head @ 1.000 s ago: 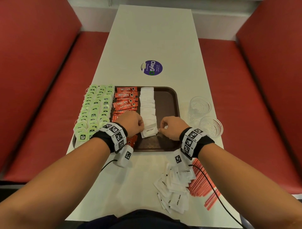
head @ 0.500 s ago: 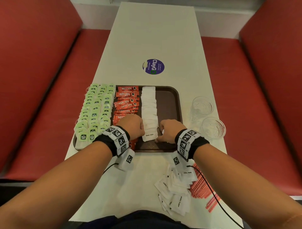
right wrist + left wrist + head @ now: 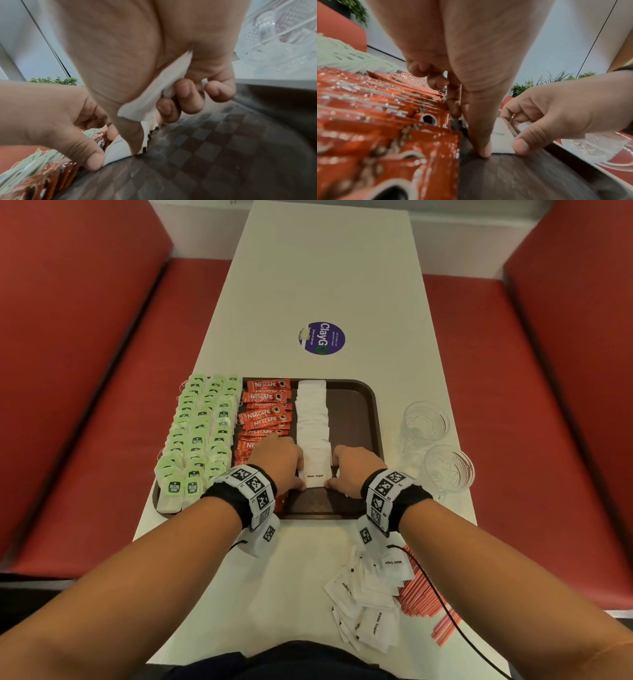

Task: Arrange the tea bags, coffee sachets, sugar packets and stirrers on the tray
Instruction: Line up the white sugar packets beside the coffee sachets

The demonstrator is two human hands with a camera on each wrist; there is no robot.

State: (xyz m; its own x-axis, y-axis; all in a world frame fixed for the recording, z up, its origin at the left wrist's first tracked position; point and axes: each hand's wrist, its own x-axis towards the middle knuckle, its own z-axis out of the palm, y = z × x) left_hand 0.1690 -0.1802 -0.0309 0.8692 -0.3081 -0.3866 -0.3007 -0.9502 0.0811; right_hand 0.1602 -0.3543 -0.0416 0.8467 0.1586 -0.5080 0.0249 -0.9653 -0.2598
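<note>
Red bench seats flank a long white table (image 3: 329, 285) that carries a purple round sticker (image 3: 321, 338) well beyond the hands. Nearer, a brown tray (image 3: 356, 412) holds three columns: green tea bags (image 3: 202, 433) farthest left of the hands, red coffee sachets (image 3: 265, 412) under and beyond the left hand, and a white row of sugar packets (image 3: 312, 419) running away from between the two hands.

Both hands bracket the nearest packet in that row, printed "White Sugar" (image 3: 315, 475). The left hand (image 3: 279, 462) sets its thumb tip on the tray floor against the packet's left edge, fingers curled loosely over the sachets and gripping nothing. The right hand (image 3: 352, 470) touches the packet's right edge with its thumb, while its curled fingers clutch spare sugar packets (image 3: 159, 86) against the palm (the wrist view shows these plainly).

Behind the right wrist, toward the person, a loose heap of sugar packets (image 3: 370, 601) lies on the table, with red stirrers (image 3: 424, 594) just to its right. Two clear glasses (image 3: 438, 446) stand to the right of the right hand, off the tray.
</note>
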